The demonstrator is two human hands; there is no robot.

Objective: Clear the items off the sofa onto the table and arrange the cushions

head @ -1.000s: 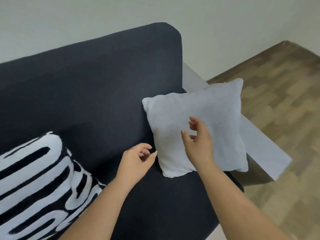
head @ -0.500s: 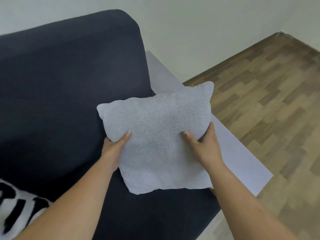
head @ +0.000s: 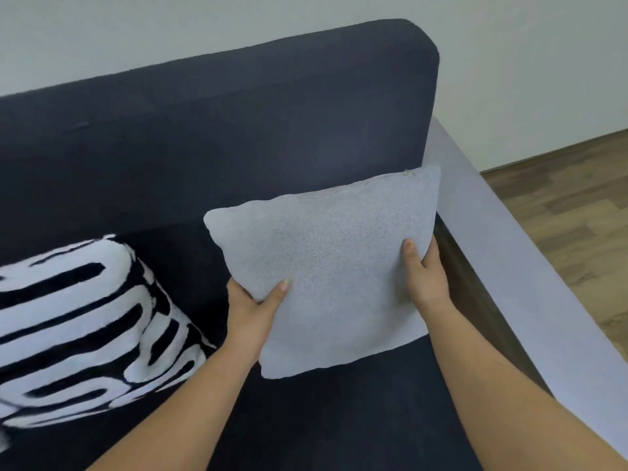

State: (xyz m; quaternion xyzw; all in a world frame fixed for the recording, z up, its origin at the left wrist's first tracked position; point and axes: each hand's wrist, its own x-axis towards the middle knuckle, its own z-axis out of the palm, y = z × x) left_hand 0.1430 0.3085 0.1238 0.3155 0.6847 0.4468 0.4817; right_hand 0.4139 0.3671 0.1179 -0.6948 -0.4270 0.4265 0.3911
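I hold the grey cushion [head: 326, 266] in both hands above the seat of the dark sofa [head: 210, 137]. My left hand [head: 253, 307] grips its left edge, thumb pressed on the front face and the fingers [head: 234, 287] tucked behind the fabric. My right hand [head: 424, 277] clasps the right edge the same way, thumb on the front, the rest wrapped round the back. So both sets of fingers are closed on the cushion.

The cushion stands nearly upright, slightly tilted, its face toward me. Its top right corner reaches up against the sofa's backrest near the right end, and a small zip pull shows at that corner. Its lower edge sits just over the seat; I cannot tell whether it touches.

To my left, a black-and-white patterned cushion [head: 85, 334] lies on the seat, leaning toward the backrest, apart from the grey one with a strip of dark seat between them.

Along the right end of the sofa runs a pale grey armrest [head: 509, 266], with a brownish strip on its inner side next to the seat. Beyond it lies a wooden floor [head: 577, 226] of brown planks. A plain pale wall [head: 306, 25] rises behind the backrest and meets the floor at the far right. The seat in front of me is bare dark fabric.
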